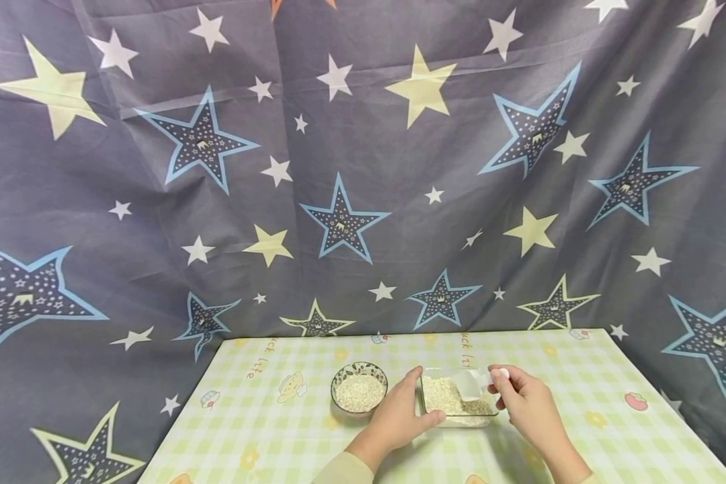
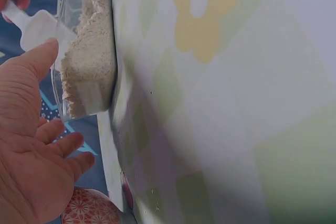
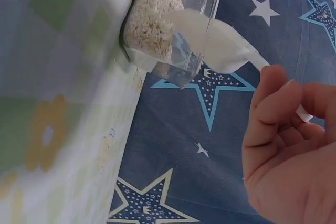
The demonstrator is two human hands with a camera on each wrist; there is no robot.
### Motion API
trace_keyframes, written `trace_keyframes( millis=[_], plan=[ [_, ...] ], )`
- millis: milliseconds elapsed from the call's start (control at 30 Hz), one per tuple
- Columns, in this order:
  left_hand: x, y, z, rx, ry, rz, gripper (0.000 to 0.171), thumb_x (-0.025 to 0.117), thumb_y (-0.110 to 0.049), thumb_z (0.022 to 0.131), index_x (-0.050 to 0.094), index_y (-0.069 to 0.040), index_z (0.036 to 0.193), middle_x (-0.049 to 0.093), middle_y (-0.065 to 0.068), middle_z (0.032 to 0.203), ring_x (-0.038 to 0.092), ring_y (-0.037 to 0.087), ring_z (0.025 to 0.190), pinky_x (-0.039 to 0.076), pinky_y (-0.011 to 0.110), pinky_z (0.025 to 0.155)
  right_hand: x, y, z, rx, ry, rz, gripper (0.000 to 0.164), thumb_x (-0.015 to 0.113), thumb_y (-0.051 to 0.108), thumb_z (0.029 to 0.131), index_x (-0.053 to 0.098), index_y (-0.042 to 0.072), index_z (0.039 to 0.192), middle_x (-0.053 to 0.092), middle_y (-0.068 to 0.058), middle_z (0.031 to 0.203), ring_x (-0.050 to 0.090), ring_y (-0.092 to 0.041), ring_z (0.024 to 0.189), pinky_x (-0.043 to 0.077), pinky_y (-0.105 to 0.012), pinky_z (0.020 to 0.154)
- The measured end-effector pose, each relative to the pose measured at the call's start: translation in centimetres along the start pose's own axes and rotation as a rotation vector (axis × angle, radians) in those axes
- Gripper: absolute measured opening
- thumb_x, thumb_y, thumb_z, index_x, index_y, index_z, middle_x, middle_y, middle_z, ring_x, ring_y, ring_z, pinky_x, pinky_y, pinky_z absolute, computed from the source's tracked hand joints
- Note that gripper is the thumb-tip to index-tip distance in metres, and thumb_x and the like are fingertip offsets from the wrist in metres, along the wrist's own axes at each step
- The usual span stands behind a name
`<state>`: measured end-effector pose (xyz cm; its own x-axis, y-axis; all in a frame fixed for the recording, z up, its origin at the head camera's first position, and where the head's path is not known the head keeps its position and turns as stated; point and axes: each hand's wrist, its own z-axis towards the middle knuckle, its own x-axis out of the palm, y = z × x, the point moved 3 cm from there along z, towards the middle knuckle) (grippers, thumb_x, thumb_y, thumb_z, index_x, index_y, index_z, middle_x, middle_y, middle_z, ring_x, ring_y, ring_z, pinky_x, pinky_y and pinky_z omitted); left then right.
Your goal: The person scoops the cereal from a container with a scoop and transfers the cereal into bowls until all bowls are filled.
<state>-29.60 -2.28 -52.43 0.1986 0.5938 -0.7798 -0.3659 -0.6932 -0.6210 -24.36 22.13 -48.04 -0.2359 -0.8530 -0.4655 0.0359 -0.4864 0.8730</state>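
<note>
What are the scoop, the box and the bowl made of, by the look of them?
Scoop: probably plastic, smooth and evenly white, with a slim handle. Box: glass or clear plastic; its see-through walls and shiny edges don't settle which. Bowl: likely glazed ceramic, judging by the dark pattern inside and the red one outside.

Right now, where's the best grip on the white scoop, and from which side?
Probably pinch the white scoop by its slim handle, from the right: it sticks out beyond the clear rectangular container, while the wide head slants down inside it. The right hand pinches there.
</note>
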Motion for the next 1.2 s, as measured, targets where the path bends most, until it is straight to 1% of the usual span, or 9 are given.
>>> trace_keyframes(
  millis=[133,267,333,400,533,700,767,933,1200],
  plan=[
    [0.0,0.0,0.1,-0.007,0.002,-0.014,0.1,0.08,-0.056,0.091,0.033,-0.01,0.167,0.045,0.011,0.169,0.053,0.038,0.149,0.047,0.058,0.121,-0.1,0.6,-0.2,-0.156,-0.069,-0.13,0.034,0.055,0.031,0.113,0.075,0.008,0.129,0.082,-0.006,0.096,0.068,-0.007,0.066,0.054,-0.023,0.056],
    [0.0,0.0,0.2,-0.017,0.016,-0.023,0.101,0.081,-0.055,0.091,0.031,-0.012,0.168,0.044,0.011,0.17,0.052,0.038,0.149,0.047,0.058,0.121,-0.1,1.4,-0.4,-0.325,-0.151,-0.31,0.027,0.059,0.027,0.111,0.078,0.01,0.122,0.079,0.002,0.086,0.048,0.004,0.056,0.041,-0.022,0.051],
    [0.0,0.0,0.3,-0.025,0.026,-0.028,0.102,0.081,-0.054,0.091,0.03,-0.013,0.169,0.043,0.011,0.17,0.052,0.039,0.149,0.047,0.058,0.121,0.0,1.6,-0.5,-0.373,-0.17,-0.38,0.025,0.061,0.025,0.11,0.078,0.01,0.119,0.076,0.005,0.082,0.04,0.003,0.054,0.036,-0.023,0.049],
    [-0.1,-0.1,0.3,-0.033,0.034,-0.034,0.102,0.081,-0.054,0.091,0.029,-0.014,0.169,0.042,0.011,0.171,0.052,0.039,0.149,0.046,0.058,0.122,0.0,1.7,-0.5,-0.383,-0.169,-0.419,0.025,0.062,0.026,0.11,0.079,0.01,0.119,0.075,0.007,0.081,0.039,0.004,0.055,0.035,-0.022,0.05],
    [-0.2,-0.2,0.3,-0.044,0.044,-0.05,0.103,0.082,-0.053,0.091,0.029,-0.013,0.169,0.041,0.01,0.172,0.05,0.039,0.151,0.045,0.059,0.123,0.0,1.2,-0.2,-0.301,-0.114,-0.401,0.029,0.057,0.03,0.112,0.078,0.01,0.119,0.079,0.004,0.087,0.048,0.002,0.056,0.038,-0.023,0.051],
    [-0.2,-0.3,0.2,-0.053,0.05,-0.056,0.103,0.083,-0.053,0.09,0.03,-0.013,0.169,0.04,0.01,0.173,0.05,0.039,0.151,0.044,0.059,0.124,-0.2,0.1,0.5,-0.151,-0.024,-0.307,0.038,0.052,0.037,0.114,0.076,0.009,0.121,0.08,0.0,0.09,0.059,-0.005,0.061,0.045,-0.025,0.056],
    [-0.2,-0.3,0.3,-0.052,0.049,-0.052,0.103,0.083,-0.053,0.09,0.03,-0.013,0.169,0.04,0.009,0.173,0.049,0.039,0.152,0.043,0.058,0.124,-0.2,-0.4,0.7,-0.088,0.007,-0.246,0.04,0.051,0.037,0.114,0.074,0.006,0.127,0.081,-0.002,0.092,0.063,-0.007,0.064,0.049,-0.025,0.058],
    [-0.2,-0.3,0.3,-0.049,0.045,-0.043,0.103,0.083,-0.054,0.089,0.031,-0.014,0.169,0.041,0.008,0.172,0.05,0.038,0.151,0.044,0.057,0.124,-0.1,-1.8,1.3,0.077,0.041,-0.031,0.041,0.051,0.032,0.114,0.068,0.002,0.137,0.08,-0.005,0.097,0.068,-0.012,0.069,0.053,-0.028,0.053],
    [-0.2,-0.3,0.4,-0.047,0.045,-0.036,0.103,0.083,-0.054,0.09,0.031,-0.013,0.168,0.042,0.008,0.172,0.051,0.037,0.15,0.045,0.057,0.123,1.2,-3.5,1.6,0.276,0.094,0.232,0.044,0.051,0.027,0.113,0.06,-0.004,0.143,0.077,0.003,0.088,0.067,-0.012,0.067,0.051,-0.028,0.05]
  ],
)
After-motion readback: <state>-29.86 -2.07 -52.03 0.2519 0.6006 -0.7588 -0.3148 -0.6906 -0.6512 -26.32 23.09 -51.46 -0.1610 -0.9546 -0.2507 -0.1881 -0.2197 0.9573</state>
